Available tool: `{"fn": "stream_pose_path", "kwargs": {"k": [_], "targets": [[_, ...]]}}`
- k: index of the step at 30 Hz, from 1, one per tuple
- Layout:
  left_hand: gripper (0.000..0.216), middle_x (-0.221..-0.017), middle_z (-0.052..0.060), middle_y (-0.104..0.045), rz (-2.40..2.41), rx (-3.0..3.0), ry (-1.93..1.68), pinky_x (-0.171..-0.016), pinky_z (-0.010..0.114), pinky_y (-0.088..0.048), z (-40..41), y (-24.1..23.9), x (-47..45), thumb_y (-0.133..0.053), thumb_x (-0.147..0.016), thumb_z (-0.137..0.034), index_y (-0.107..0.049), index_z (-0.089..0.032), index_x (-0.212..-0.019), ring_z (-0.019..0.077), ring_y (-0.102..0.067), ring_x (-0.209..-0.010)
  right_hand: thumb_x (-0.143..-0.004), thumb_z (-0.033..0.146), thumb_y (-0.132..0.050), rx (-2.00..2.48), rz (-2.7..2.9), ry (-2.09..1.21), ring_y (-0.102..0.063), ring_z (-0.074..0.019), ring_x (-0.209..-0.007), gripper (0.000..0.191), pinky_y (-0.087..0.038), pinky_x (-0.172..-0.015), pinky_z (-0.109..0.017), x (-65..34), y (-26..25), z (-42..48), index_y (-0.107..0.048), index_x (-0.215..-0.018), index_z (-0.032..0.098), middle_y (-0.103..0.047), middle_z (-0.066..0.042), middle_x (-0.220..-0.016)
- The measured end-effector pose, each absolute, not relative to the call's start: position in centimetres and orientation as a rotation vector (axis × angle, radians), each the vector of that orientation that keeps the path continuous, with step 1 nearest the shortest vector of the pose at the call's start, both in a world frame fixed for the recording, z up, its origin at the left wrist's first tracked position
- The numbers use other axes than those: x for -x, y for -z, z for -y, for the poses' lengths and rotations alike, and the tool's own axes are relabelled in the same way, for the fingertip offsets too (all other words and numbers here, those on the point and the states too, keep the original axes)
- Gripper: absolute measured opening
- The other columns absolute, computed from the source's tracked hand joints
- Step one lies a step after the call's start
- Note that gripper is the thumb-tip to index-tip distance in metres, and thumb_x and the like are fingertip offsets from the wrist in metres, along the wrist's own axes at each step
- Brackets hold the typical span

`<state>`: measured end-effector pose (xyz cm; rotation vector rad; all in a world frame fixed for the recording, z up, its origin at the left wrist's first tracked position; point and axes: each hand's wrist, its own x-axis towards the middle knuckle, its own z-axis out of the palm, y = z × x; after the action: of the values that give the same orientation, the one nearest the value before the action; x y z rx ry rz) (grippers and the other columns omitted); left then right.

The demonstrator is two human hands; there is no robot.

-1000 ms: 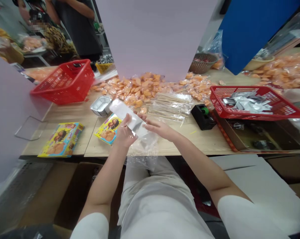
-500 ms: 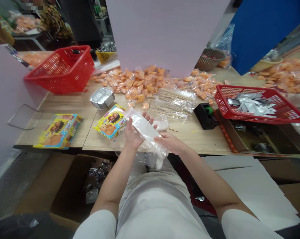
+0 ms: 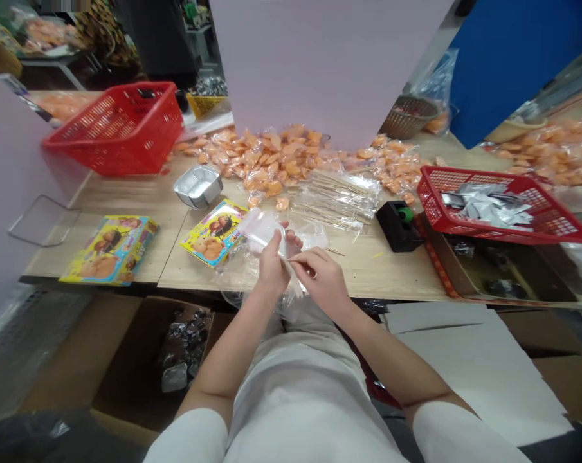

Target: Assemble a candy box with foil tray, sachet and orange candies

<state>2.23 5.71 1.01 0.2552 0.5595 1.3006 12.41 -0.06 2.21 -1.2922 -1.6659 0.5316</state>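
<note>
My left hand (image 3: pixel 274 269) is closed around a clear plastic bag (image 3: pixel 259 227) with white contents, its thumb lying on top. My right hand (image 3: pixel 322 278) pinches the bag's near side, close to the left fingers; exactly what is between its fingertips is too small to make out. Both hands are above the table's front edge. Just left of the bag lies a yellow and blue picture box (image 3: pixel 213 233). More clear plastic (image 3: pixel 314 236) lies beneath and behind my hands.
Stacked foil trays (image 3: pixel 198 186), wrapped orange pieces (image 3: pixel 281 157) and bagged wooden sticks (image 3: pixel 339 196) lie beyond my hands. A tape dispenser (image 3: pixel 399 225) and a red basket (image 3: pixel 507 225) of silver packets stand right. Left are another picture box (image 3: pixel 108 251) and a red basket (image 3: pixel 121 138).
The bag, lying flat across my open left palm before, is now gripped and partly folded, the left thumb over it. My right hand has moved in against the left, fingers curled.
</note>
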Motion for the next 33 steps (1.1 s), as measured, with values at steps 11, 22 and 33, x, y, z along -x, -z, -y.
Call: {"fn": "stream_pose_path", "kwargs": {"k": [11,22,33], "targets": [[0.016,-0.067,-0.005,-0.053,-0.600,-0.081,-1.431,-0.072,0.026,-0.049,-7.6,-0.7,-0.4,-0.046,-0.100,-0.030,-0.057,-0.021,-0.094,0.0094,-0.055,-0.060,-0.073,0.052,-0.077,1.259,0.840,-1.189,-0.068,-0.0212,-0.087,0.035,-0.052,-0.063,-0.029,-18.2,-0.7,-0.2,-0.065,-0.084,0.021,-0.069,-0.005,-0.082],[0.015,-0.073,-0.003,-0.058,-0.661,-0.149,-1.695,-0.087,0.029,-0.051,-8.4,-0.5,0.2,-0.047,-0.097,-0.030,-0.060,-0.023,-0.096,0.0106,-0.061,-0.071,-0.085,0.038,-0.065,1.453,1.119,-0.778,-0.061,-0.0169,-0.061,0.017,-0.053,-0.059,-0.034,-15.4,1.8,5.5,-0.068,-0.080,0.022,-0.068,-0.004,-0.073],[0.022,-0.083,0.000,-0.063,-0.619,-0.300,-1.617,-0.092,0.034,-0.052,-8.8,-0.3,1.5,-0.060,-0.090,-0.036,-0.062,-0.024,-0.108,0.0146,-0.067,-0.084,-0.092,0.031,-0.056,1.488,1.474,-0.534,-0.063,-0.0187,-0.076,0.014,-0.054,-0.066,-0.033,-17.8,0.0,5.1,-0.068,-0.089,0.024,-0.066,-0.005,-0.086]]}}
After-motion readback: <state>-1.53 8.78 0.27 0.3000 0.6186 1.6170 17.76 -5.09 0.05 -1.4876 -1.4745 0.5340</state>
